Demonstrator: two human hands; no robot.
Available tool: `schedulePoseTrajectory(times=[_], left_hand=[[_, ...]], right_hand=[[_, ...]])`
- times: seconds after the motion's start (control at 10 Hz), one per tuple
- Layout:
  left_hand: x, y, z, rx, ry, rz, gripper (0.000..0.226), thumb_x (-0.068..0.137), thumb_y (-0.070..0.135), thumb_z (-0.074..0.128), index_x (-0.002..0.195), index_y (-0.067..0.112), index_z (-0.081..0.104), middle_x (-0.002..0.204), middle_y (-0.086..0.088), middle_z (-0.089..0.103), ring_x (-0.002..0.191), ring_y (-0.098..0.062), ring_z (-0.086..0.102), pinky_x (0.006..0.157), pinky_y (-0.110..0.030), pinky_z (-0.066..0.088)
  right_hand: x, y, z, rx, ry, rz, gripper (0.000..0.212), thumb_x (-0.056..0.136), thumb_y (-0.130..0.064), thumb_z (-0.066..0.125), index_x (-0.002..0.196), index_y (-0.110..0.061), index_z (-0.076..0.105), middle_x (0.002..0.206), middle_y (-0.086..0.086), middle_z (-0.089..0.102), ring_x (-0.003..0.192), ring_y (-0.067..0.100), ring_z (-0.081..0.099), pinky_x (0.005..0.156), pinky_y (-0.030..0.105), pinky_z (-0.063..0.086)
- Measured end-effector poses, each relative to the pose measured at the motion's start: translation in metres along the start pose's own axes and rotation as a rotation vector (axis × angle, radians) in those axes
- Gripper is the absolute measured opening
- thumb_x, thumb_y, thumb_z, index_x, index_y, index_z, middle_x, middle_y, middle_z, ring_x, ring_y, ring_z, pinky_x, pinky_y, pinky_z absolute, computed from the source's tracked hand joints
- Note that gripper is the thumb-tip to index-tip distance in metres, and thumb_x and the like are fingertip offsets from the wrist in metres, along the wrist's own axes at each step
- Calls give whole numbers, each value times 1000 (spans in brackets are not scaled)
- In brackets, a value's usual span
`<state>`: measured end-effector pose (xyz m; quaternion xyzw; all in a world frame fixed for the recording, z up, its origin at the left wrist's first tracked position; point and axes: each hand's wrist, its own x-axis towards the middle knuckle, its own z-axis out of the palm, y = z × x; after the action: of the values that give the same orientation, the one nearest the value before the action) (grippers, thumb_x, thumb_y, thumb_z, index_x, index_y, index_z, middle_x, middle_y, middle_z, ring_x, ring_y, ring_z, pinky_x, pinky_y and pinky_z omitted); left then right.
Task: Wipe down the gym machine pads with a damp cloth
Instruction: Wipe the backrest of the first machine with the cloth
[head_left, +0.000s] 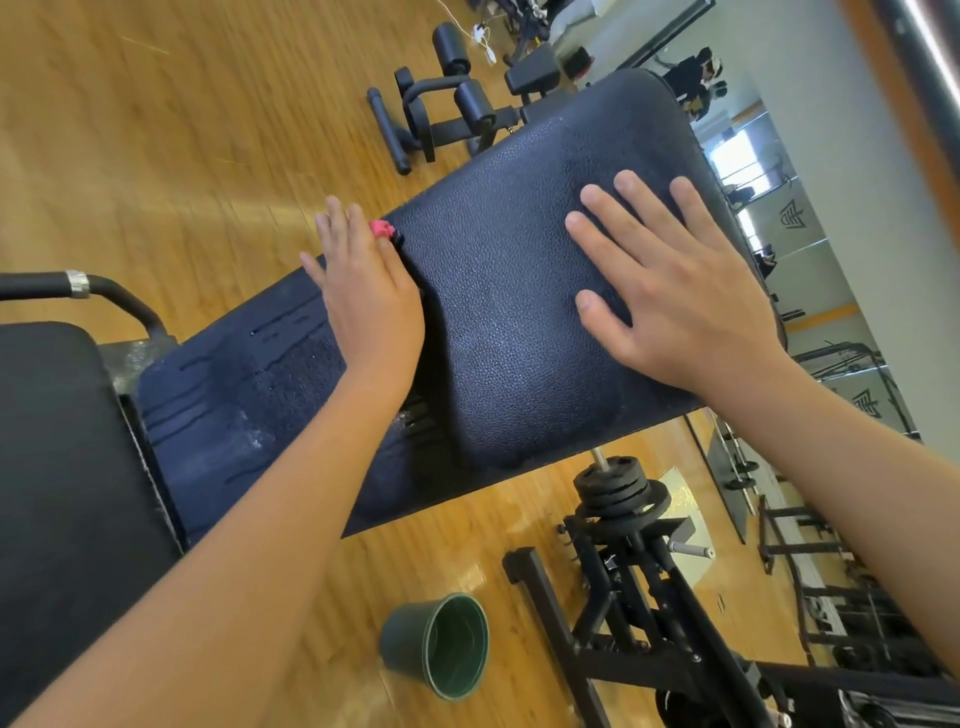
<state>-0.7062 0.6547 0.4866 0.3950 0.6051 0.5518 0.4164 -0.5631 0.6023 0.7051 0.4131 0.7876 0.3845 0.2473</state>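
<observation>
Pressure should stay flat and even for a clean wipe: the right grip (670, 291) lies open, fingers spread, steadying the black pad (509, 291), while the left grip (363, 296), fingers straight, presses the dark cloth (244, 384) at the pad's lower edge, perhaps against a red tag (381, 228). A green bucket (436, 644) and weight plates (618, 488) crowd the floor below

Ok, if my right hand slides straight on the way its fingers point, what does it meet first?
Only the black pad itself: the right hand lies flat on it, with bare pad ahead up to its edge. Beyond that, the roller machine looks farther off, though depth is unclear.
</observation>
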Motion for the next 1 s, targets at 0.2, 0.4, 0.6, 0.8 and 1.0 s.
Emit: schedulePoseTrajectory(times=[0.2,0.4,0.6,0.8,1.0], left_hand=[[-45,-3,-1,-61,-45,3,51,112,20,27,161,8,24,171,-3,14,157,-16,4,127,-51,11],[-83,-8,-2,-51,-97,52,51,112,20,28,160,6,25,171,-4,13,158,-16,6,129,-45,3],[-51,-2,-3,-20,-31,40,51,113,21,25,161,6,19,171,-4,9,158,-16,2,124,-30,-11],[-63,-6,-2,-6,-85,36,51,112,18,27,162,7,21,171,-3,9,158,-15,2,128,-37,-5],[-120,-12,-5,-24,-142,39,50,111,18,27,161,9,23,172,0,9,156,-10,-3,129,-44,4]], right_hand=[[0,0,-1,7,-1,1,61,105,-44,34,156,-11,41,163,11,37,154,33,28,126,55,15],[1,0,-3,11,-15,3,61,105,-44,33,156,-11,40,164,11,36,154,33,27,126,55,14],[0,0,-2,9,-8,2,61,105,-45,33,156,-12,41,164,11,35,154,32,26,126,55,15],[-1,0,-2,19,-3,6,61,105,-44,34,156,-12,42,163,10,36,154,32,27,126,55,16],[-1,0,-2,15,1,9,60,105,-44,34,155,-11,42,163,10,37,154,32,28,125,55,16]])
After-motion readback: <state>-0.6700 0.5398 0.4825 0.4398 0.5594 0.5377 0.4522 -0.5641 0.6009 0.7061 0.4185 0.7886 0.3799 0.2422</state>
